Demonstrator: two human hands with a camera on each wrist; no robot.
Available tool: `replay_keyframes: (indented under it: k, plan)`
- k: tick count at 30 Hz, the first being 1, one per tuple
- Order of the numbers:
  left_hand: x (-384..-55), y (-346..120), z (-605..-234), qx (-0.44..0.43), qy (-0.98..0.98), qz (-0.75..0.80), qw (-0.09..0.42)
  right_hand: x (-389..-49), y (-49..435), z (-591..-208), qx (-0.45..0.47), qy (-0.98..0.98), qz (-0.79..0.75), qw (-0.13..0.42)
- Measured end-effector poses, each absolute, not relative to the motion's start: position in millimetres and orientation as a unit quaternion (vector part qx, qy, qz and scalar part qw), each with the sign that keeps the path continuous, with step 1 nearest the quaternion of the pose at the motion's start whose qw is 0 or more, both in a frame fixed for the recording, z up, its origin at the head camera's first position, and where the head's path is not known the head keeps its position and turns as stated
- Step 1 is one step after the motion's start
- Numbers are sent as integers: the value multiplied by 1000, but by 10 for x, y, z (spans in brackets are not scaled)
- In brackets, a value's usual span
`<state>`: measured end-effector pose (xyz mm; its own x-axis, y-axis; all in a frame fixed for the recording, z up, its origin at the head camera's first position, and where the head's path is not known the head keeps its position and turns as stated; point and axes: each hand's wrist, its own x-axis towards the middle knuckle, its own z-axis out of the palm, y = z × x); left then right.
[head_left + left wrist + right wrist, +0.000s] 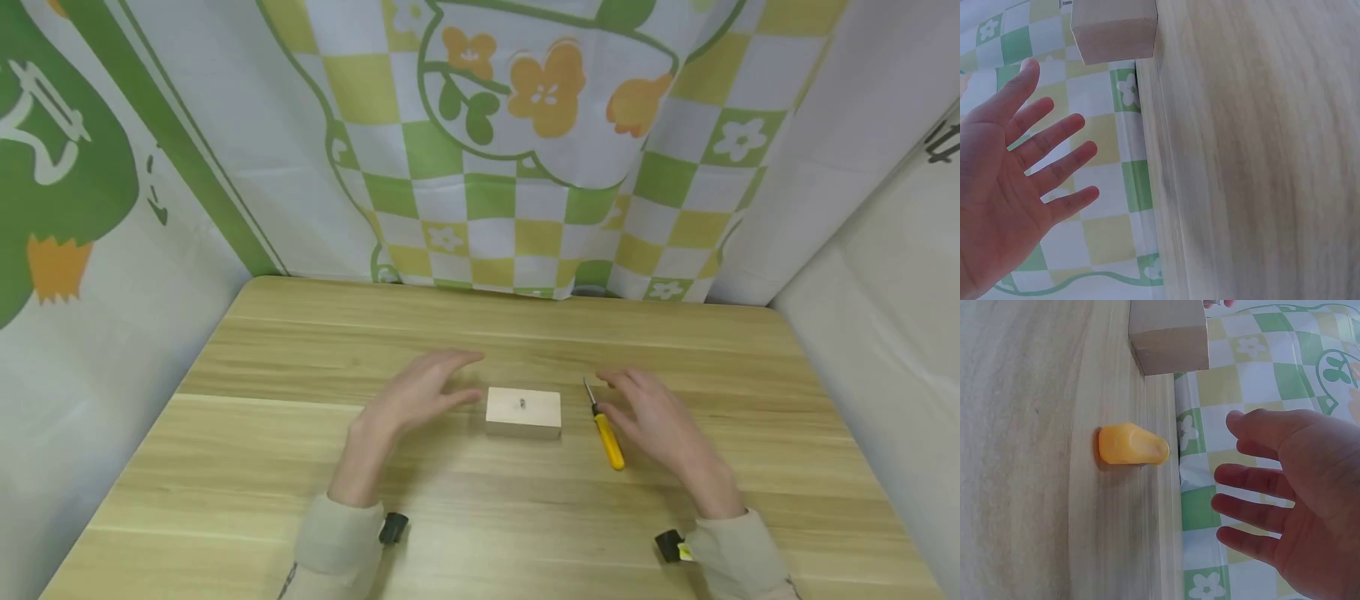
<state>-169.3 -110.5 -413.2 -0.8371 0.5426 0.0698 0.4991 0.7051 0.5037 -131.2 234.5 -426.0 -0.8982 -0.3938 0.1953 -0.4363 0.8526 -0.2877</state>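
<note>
A pale wooden block [522, 413] lies on the table with a small metal screw [522, 403] standing up from its top face. Just right of it is a screwdriver [610, 440] with a yellow handle, its metal tip pointing away toward the back. My left hand [420, 392] hovers to the left of the block, fingers spread and holding nothing. On the other side my right hand [656, 421] is held close beside the screwdriver, fingers loosely extended, with nothing in its grasp. In the right wrist view the yellow handle [1129, 444] shows end-on, apart from the fingers.
The light wood-grain table [225, 467] extends around the block on all sides. Behind it hangs a curtain [491, 200] with green and yellow checks and flowers, and white cloth walls [885, 317] stand at both sides.
</note>
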Motion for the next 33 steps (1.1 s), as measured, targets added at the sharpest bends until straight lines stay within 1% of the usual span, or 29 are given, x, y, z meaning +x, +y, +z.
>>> replay_keyframes:
  k: [8,20,33]
  plan:
    - [-1654,-1071,-4122,279,921,266,59,-1281,2379,-4294,228,-960,148,64]
    - [-1628,-1028,-4175,293,915,269,77,-1255,2470,-4307,263,-953,148,24]
    - [-1634,-931,-4202,302,912,259,94,-1230,2559,-4353,348,-927,133,37]
